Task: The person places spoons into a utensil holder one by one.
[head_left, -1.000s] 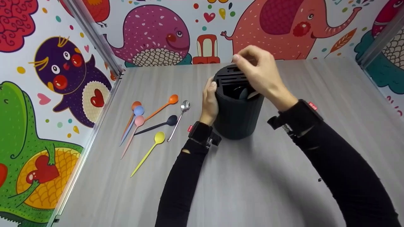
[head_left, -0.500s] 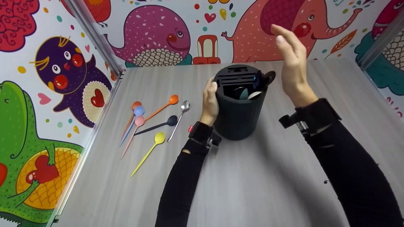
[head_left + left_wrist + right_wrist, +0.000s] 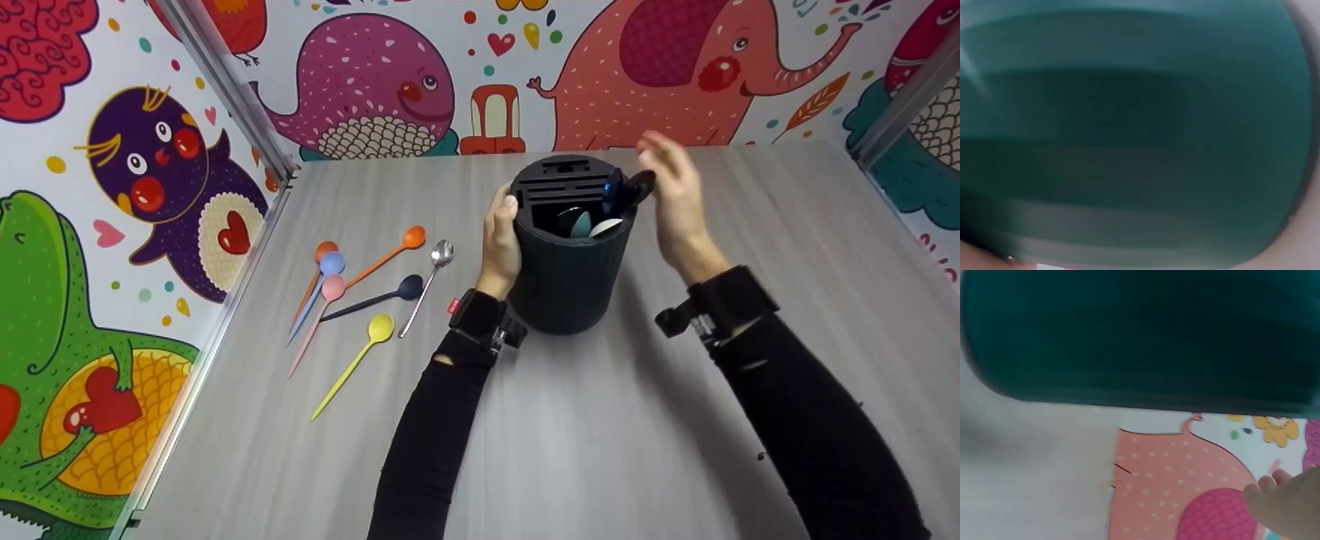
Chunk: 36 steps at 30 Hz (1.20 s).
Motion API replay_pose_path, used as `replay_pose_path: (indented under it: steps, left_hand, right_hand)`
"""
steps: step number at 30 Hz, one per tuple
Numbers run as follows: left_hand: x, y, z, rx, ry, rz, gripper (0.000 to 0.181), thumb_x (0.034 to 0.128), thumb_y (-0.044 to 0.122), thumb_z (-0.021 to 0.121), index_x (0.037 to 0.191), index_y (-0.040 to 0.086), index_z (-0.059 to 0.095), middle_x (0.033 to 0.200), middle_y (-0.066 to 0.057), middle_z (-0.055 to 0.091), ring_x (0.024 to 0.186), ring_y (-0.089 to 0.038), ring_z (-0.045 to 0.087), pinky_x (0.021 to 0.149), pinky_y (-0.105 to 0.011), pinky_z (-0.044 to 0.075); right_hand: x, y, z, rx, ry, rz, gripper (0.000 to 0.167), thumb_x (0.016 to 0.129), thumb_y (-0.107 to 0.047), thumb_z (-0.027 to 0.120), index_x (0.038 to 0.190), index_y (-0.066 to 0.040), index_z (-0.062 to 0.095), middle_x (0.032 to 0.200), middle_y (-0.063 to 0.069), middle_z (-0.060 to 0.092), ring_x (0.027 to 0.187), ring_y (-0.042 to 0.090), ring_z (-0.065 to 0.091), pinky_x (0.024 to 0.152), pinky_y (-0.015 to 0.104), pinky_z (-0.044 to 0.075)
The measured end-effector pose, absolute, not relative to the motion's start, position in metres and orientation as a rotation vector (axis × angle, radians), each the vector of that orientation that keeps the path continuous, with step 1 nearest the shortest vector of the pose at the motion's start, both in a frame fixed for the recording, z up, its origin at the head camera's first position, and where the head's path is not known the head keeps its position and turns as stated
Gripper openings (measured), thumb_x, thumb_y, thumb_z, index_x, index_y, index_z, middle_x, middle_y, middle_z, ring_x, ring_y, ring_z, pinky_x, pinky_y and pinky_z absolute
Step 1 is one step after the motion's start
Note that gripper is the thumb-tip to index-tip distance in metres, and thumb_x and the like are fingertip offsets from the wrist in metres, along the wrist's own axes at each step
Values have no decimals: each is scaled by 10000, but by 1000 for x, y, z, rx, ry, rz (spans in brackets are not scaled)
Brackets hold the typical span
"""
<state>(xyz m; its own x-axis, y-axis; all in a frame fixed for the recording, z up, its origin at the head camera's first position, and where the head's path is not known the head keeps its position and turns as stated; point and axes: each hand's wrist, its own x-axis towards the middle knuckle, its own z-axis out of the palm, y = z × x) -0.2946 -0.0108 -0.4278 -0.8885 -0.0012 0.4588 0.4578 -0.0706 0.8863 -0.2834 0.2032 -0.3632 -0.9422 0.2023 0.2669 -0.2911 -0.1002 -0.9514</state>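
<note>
A dark green, nearly black utensil holder [image 3: 566, 285] stands upright at mid-table, with a slotted top. My left hand [image 3: 500, 244] grips its left side, thumb near the rim. Close to the right rim, my right hand [image 3: 679, 202] is held up with fingers extended and slightly blurred. Beside those fingers, a dark brown spoon-like head [image 3: 639, 186] leans out over the rim; whether they touch it I cannot tell. A shiny blue piece [image 3: 612, 189], a teal one [image 3: 580, 223] and a whitish one [image 3: 606, 226] show in the holder's opening. Its wall [image 3: 1129, 112] fills the left wrist view.
Left of the holder lie several long-handled spoons: orange [image 3: 413, 237], silver [image 3: 442, 253], dark navy [image 3: 409, 287], yellow [image 3: 380, 328], pink [image 3: 333, 287], blue [image 3: 331, 262] and another orange one partly covered. Cartoon-printed walls [image 3: 502, 67] border the table at the back and sides.
My right hand first hovered over the holder's top, then swung right and up off it, and is now lower and nearer the brown spoon-like head. The left hand stays in place.
</note>
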Motion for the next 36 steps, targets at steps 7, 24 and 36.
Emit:
replay_pose_path:
  steps: [7,24,36]
  left_hand:
    - [-295,-11,-428,-492,-1887,-2036,663,1009,331,271,1425,-111,539,1415,-282,605,1318,-352,575,1152,-330,429]
    - [-297,-10,-428,-508,-1859,-2049,667,1000,336,268,1406,-117,542,1379,-284,611,1269,-336,583,1117,-305,439]
    - [-297,-8,-428,-497,-1876,-2052,677,1005,352,264,1418,-108,540,1389,-281,615,1281,-336,586,1123,-307,443]
  right_hand:
    - [-281,188,-382,164,-1945,2222,542,1127,-267,461,1576,36,446,1492,175,575,1326,175,543,1065,188,425]
    - [-282,175,-400,316,-1762,2237,712,1119,-538,305,1440,17,615,1216,-38,747,1176,150,648,1065,270,480]
    - [-284,176,-394,229,-1785,2232,575,1139,-380,317,1403,-2,659,1175,-47,753,1156,151,646,1052,264,477]
